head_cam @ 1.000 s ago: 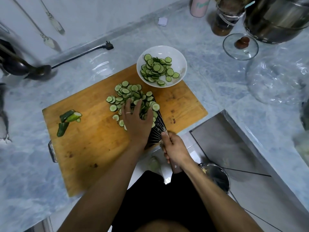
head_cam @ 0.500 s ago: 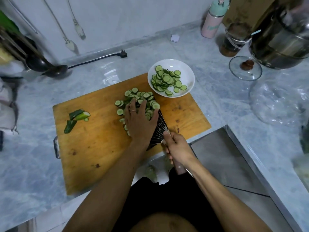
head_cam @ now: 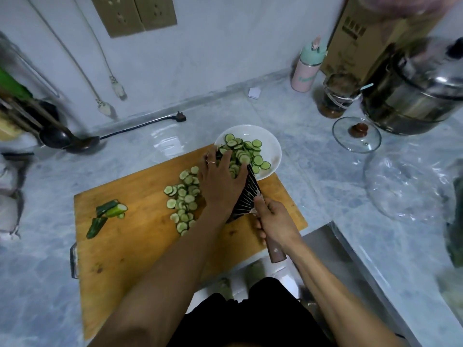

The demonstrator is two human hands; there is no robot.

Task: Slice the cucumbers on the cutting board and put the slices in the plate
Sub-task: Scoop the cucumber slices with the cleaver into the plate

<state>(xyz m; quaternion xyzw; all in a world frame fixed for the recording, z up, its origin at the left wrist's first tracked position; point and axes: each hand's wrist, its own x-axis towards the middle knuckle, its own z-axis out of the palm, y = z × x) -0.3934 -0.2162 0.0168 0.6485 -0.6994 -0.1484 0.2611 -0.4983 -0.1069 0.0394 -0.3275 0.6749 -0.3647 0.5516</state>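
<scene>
Wet, slippery slices (head_cam: pixel 238 156) ride the knife (head_cam: pixel 246 196) over the plate (head_cam: pixel 274 146) at the board's (head_cam: pixel 140 236) far edge — left hand (head_cam: pixel 220 181) pressing them flat-fingered, right hand (head_cam: pixel 275 221) clenched on the handle.

The knife (head_cam: pixel 246 194), gripped by the right hand (head_cam: pixel 273 222), is now lifted off the cutting board (head_cam: pixel 130 246) with its tip over the plate (head_cam: pixel 271 149). The left hand (head_cam: pixel 220 181) pushes a load of cucumber slices (head_cam: pixel 240 156) along the blade into the plate.
</scene>
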